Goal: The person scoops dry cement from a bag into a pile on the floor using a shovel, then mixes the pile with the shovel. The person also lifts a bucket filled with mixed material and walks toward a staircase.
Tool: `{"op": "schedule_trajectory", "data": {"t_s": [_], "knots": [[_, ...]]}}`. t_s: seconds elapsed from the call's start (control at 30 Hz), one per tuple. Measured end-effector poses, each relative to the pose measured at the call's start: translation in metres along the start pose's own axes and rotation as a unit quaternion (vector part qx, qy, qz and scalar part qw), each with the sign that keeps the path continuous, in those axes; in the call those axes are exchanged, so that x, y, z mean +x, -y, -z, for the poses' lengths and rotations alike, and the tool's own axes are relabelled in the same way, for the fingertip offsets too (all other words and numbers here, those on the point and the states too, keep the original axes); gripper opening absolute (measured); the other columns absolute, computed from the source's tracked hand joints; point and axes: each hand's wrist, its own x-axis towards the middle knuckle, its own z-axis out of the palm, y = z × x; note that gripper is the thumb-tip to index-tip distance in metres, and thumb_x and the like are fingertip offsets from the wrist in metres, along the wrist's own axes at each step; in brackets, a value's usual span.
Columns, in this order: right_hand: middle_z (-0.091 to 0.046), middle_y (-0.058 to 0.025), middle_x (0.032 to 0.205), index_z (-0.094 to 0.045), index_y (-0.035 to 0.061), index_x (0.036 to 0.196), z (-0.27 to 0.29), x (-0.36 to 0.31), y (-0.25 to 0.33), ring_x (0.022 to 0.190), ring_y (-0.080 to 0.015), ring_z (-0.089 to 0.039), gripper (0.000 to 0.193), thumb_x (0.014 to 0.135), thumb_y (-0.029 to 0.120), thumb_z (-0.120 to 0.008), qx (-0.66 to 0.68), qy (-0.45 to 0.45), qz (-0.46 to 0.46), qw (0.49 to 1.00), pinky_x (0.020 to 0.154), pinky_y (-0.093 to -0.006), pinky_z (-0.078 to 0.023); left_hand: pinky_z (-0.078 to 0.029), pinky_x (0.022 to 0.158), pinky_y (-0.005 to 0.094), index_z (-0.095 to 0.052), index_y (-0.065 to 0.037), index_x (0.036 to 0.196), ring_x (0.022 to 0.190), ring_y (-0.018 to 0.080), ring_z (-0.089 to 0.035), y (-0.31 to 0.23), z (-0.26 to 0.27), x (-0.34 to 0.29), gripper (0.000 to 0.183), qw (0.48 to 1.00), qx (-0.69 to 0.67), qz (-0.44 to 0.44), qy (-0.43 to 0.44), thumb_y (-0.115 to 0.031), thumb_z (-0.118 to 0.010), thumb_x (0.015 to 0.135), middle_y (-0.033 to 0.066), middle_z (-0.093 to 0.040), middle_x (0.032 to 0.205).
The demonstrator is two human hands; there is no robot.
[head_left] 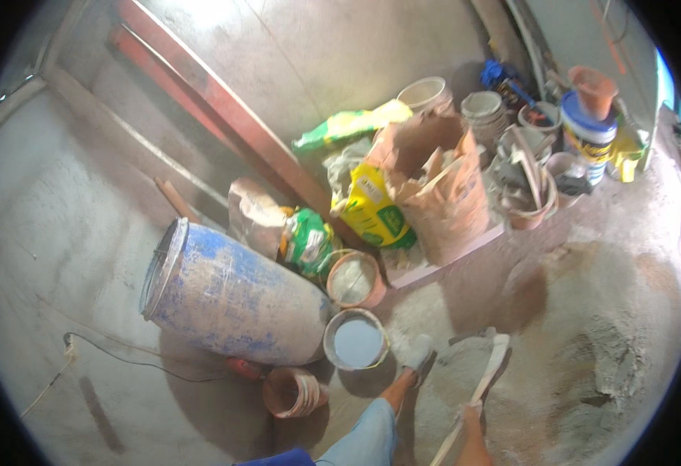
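Observation:
My right hand [472,412] is closed around the wooden handle of a hoe [486,382] near the lower edge. The handle slants down and left out of the picture. At its far end the dark head lies low over grey powdery material [465,369] on the floor. My left hand is out of view. A foot in a greyish shoe [418,353] stands just left of the hoe. Left of the shoe is a bucket [329,349] of pale liquid. A large heap of grey sand-like material [612,311] rises on the right.
A scuffed blue drum [239,291] lies tilted at left, beside an empty-looking bucket [297,392] and a cable [138,361]. Farther back are a bucket [379,291], an open paper sack [449,206], a yellow-green bag [375,206], stacked tubs [589,144] and a red beam [224,101].

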Motion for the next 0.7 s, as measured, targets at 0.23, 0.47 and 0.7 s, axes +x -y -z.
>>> {"op": "schedule_trajectory", "data": {"t_s": [0.23,0.47,0.7], "knots": [[-0.046,-0.0071,0.061,-0.042,0.0107,0.093,0.143,-0.085,0.036,0.040,-0.0230,-0.048,0.020,0.085,0.001,-0.058,0.346,0.105,0.009,0.933,0.035,-0.0427,-0.046,-0.052,0.077,0.0402,-0.051,-0.012,0.133,0.092,0.0264,-0.067,-0.134,0.066,-0.044,0.058,0.987,0.133,-0.094,-0.005,-0.021,-0.068,0.079,0.0154,-0.067,0.104],[-0.047,-0.0032,0.061,-0.045,0.0132,0.091,0.313,-0.207,0.161,0.044,-0.0190,-0.049,0.018,0.087,0.015,-0.062,0.610,0.030,0.145,0.778,0.039,-0.0356,-0.044,-0.053,0.077,0.0396,-0.047,-0.015,0.139,0.091,0.0265,-0.067,-0.233,0.117,-0.094,0.066,0.953,0.231,-0.195,-0.001,-0.024,-0.071,0.079,0.0155,-0.068,0.108],[-0.042,-0.0001,0.059,-0.048,0.0143,0.084,0.419,-0.285,0.154,0.048,-0.0188,-0.046,0.023,0.091,0.033,-0.060,0.701,-0.150,0.188,0.671,0.048,-0.0387,-0.045,-0.053,0.076,0.0390,-0.043,-0.018,0.145,0.091,0.0265,-0.067,-0.197,0.179,-0.144,0.074,0.877,0.383,-0.286,0.054,-0.026,-0.074,0.079,0.0157,-0.068,0.111]]}}
